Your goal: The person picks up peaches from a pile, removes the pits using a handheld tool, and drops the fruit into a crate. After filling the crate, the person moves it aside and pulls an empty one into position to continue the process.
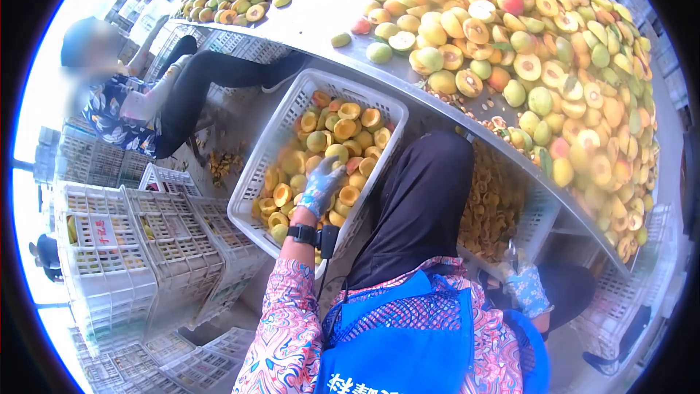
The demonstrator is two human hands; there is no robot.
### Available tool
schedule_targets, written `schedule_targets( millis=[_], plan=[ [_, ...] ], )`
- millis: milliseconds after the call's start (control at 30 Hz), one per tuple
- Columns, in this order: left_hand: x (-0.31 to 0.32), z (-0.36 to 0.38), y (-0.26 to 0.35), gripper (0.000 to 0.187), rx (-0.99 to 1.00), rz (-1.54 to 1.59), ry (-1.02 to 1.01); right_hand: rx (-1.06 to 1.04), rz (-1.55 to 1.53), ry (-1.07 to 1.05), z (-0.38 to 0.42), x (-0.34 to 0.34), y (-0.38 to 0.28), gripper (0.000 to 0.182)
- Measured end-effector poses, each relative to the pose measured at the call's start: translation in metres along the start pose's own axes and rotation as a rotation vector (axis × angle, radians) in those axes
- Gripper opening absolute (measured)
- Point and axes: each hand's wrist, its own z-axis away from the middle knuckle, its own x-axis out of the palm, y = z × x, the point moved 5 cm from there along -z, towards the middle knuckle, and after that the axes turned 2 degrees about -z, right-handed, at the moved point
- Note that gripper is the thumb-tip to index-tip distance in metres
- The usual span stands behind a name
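My left hand (321,184), in a blue patterned glove with pale fingertips, reaches into a white plastic crate (246,208). Its fingers are apart and rest against yellow apricot halves (348,111), many of them pitted and hollow side up. One rounded apricot half (337,152) lies right at the fingertips. Low on the right, my right hand (526,284), gloved alike, is closed around a small metal tool (512,254) whose exact kind I cannot make out. Beside that hand, a second white crate (541,225) contains brownish-orange fruit pieces (490,201).
A metal table (328,25) curves across the top, heaped with whole and halved apricots (539,66). Stacked white crates (109,270) stand at the left. Another person (138,102) sits at the upper left by the table. Scraps (222,164) lie on the floor.
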Motion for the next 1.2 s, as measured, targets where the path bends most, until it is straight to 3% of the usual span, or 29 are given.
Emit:
schedule_targets(
  millis=[133, 200, 233, 300, 333, 400, 433, 467, 567, 633, 700, 767, 867, 900, 967, 1033, 1100, 1167, 1200],
  plan=[
    [0.029, -0.067, 0.019, 0.052, 0.188, -0.021, 0.021, 0.033, -0.003, -0.037, -0.002, 0.007, 0.023, 0.026],
    [0.039, -0.089, 0.022, 0.052, 0.170, -0.322, 0.070, 0.044, 0.002, -0.033, -0.001, 0.003, 0.013, 0.026],
    [0.040, -0.094, 0.024, 0.048, 0.191, -0.553, 0.110, 0.099, 0.064, -0.045, 0.000, 0.001, 0.010, 0.032],
    [0.040, -0.089, 0.033, 0.044, 0.147, -0.556, -0.002, 0.159, 0.120, -0.047, 0.001, -0.003, -0.001, 0.039],
    [0.041, -0.087, 0.032, 0.033, 0.261, -0.587, -0.024, 0.176, 0.089, -0.017, 0.002, -0.005, -0.003, 0.048],
    [0.034, -0.088, 0.016, 0.032, 0.266, -0.524, -0.041, 0.197, 0.055, 0.019, 0.008, -0.010, -0.022, 0.059],
    [0.036, -0.093, 0.011, 0.031, 0.267, -0.460, -0.052, 0.087, 0.138, 0.097, 0.011, -0.018, -0.052, 0.045],
    [0.033, -0.101, 0.007, 0.030, 0.178, -0.232, 0.125, -0.023, 0.223, 0.177, 0.013, -0.025, -0.075, 0.032],
    [0.032, -0.107, 0.033, 0.027, 0.292, -0.097, 0.163, 0.124, -0.018, 0.195, 0.006, -0.030, -0.079, 0.036],
    [0.038, -0.083, 0.089, 0.023, 0.288, -0.021, 0.123, 0.176, -0.173, 0.186, 0.008, -0.029, -0.073, 0.039],
    [0.045, -0.091, 0.113, 0.022, 0.513, -0.061, 0.131, 0.146, -0.211, 0.168, 0.009, -0.030, -0.068, 0.040],
    [0.060, -0.110, 0.111, 0.022, 0.476, -0.031, 0.040, 0.129, -0.235, 0.151, 0.011, -0.030, -0.059, 0.041],
    [0.079, -0.099, 0.121, 0.028, 0.413, -0.575, -0.040, 0.124, -0.271, 0.137, 0.013, -0.027, -0.044, 0.043],
    [0.088, -0.123, 0.099, 0.032, 0.359, -0.910, -0.018, 0.126, -0.280, 0.135, 0.013, -0.027, -0.040, 0.043],
    [0.087, -0.146, 0.056, 0.033, 0.374, -0.878, 0.082, 0.135, -0.302, 0.157, 0.006, -0.026, -0.036, 0.044],
    [0.089, -0.180, 0.017, 0.034, 0.327, -0.721, 0.008, 0.055, -0.157, 0.203, 0.002, -0.031, -0.041, 0.041],
    [0.088, -0.175, 0.025, 0.033, 0.324, -0.629, 0.010, 0.021, -0.004, 0.258, 0.009, -0.039, -0.047, 0.039],
    [0.082, -0.169, 0.030, 0.032, 0.191, -0.572, -0.028, 0.084, 0.030, 0.264, 0.009, -0.044, -0.055, 0.040],
    [0.076, -0.174, 0.019, 0.031, 0.226, -0.489, -0.033, 0.115, -0.045, 0.237, 0.009, -0.044, -0.058, 0.043]
  ],
)
